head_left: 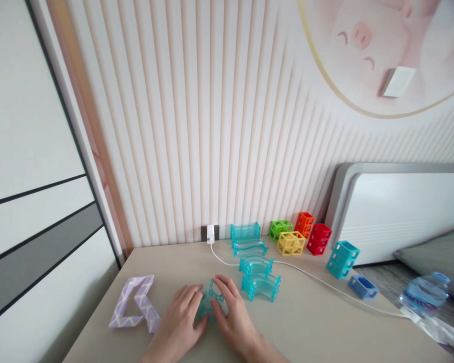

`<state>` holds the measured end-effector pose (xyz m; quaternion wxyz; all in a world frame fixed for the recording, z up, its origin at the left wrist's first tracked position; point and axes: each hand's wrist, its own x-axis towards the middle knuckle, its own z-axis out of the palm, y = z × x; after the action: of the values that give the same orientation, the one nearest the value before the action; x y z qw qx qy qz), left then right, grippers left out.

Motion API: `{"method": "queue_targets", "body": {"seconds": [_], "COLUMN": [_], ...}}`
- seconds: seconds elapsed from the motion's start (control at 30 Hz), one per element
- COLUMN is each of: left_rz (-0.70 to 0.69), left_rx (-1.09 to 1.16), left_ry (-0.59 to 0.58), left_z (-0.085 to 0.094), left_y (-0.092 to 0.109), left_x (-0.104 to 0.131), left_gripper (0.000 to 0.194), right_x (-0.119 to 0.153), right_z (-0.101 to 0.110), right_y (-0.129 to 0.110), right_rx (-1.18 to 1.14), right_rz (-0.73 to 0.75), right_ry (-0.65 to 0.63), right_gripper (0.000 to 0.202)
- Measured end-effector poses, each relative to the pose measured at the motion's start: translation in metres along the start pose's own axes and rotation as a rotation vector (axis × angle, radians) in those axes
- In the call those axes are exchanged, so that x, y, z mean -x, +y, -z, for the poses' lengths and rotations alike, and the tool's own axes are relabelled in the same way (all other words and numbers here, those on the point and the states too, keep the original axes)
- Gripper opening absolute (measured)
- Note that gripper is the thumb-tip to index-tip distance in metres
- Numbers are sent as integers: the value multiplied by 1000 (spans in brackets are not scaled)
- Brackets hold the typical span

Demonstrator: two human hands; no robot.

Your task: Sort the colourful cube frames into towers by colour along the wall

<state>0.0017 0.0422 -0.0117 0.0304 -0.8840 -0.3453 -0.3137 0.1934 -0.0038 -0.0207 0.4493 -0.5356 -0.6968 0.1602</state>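
Both hands rest around a clear teal plastic piece (209, 301) near the table's front. My left hand (184, 315) has its fingers closed round the piece's left side. On the right side, my right hand (232, 312) grips it with thumb and fingers; part of the piece is covered by the hands. Just right of them lie curved clear teal pieces (263, 286), with another curved one (256, 264) behind. Farther back are a wavy teal piece (249, 247) and an upright ribbed teal piece (245, 231) by the wall.
A purple and white folding toy (129, 321) lies at left. Green (280, 229), yellow (291, 243), orange (304, 224), red (319, 239), teal (342, 259) and blue (363, 287) blocks stand at right. A white cable (325, 281) crosses the table from a charger (211, 234); a bottle (426, 292) is far right.
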Motion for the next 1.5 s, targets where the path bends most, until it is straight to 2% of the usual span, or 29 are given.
{"method": "queue_targets", "body": {"seconds": [0.07, 0.17, 0.3, 0.47, 0.6, 0.7, 0.83, 0.9, 1.0, 1.17, 1.33, 1.5], "left_rz": [18, 17, -29, 6, 53, 26, 13, 57, 175, 265, 235, 185], "left_rx": [-19, -46, -31, 32, 36, 35, 86, 147, 253, 355, 334, 344], "left_ry": [41, 4, -62, -61, -83, -52, 56, 85, 63, 82, 157, 210], "left_z": [0, -4, -18, -35, -35, -30, -18, -12, -4, -2, -10, -9], "left_y": [-4, -4, -1, -6, -11, -11, -9, -6, 0, 7, 3, 2], "left_x": [3, 9, 17, 25, 27, 24, 19, 17, 14, 13, 16, 15], "left_gripper": [53, 89, 107, 103, 99, 98, 90, 82, 66, 63, 62, 61], "right_x": [0, -1, -2, -3, -7, -6, 1, 3, 2, 0, 1, -1], "right_z": [-1, -2, -3, 3, 10, 9, -1, -4, -3, 6, 6, 0], "right_y": [1, -2, -1, 7, 6, 7, 9, 4, -8, -17, -10, -9], "right_rx": [5, 19, 76, 44, 20, -72, -218, -303, -429, -291, -226, -310], "right_rz": [-7, -17, -57, -21, 13, 24, -6, -52, -46, 5, 87, 103], "right_ry": [-49, -158, -295, -382, -412, -361, -231, -229, -277, -217, -163, -108], "right_gripper": [51, 61, 73, 79, 76, 67, 55, 56, 61, 49, 39, 40]}}
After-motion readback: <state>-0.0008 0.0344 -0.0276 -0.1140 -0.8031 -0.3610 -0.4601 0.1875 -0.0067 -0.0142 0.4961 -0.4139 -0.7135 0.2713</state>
